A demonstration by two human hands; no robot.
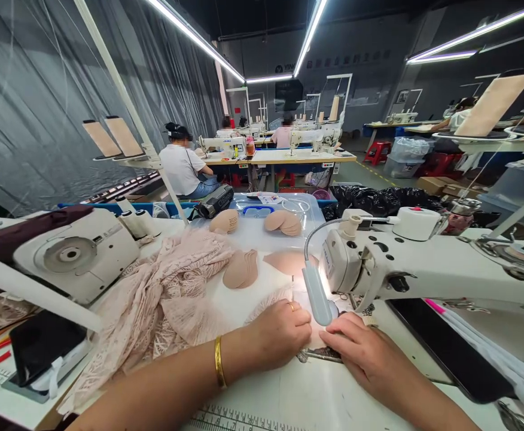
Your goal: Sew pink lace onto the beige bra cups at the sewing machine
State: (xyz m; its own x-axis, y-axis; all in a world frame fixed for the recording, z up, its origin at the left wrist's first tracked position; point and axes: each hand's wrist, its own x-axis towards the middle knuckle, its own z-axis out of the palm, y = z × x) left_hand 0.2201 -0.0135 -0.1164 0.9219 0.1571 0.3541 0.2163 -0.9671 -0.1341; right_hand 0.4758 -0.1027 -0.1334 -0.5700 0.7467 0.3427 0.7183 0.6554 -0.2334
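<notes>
Bright ceiling tubes against dimness, white glare beside the lamp

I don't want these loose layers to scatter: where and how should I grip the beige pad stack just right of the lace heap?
Probably the right edge of the pad stack, with the left hand coming from the near right. The pads lie flat and slightly fanned, so pinch all layers together; the lace heap crowds the left side.
</notes>
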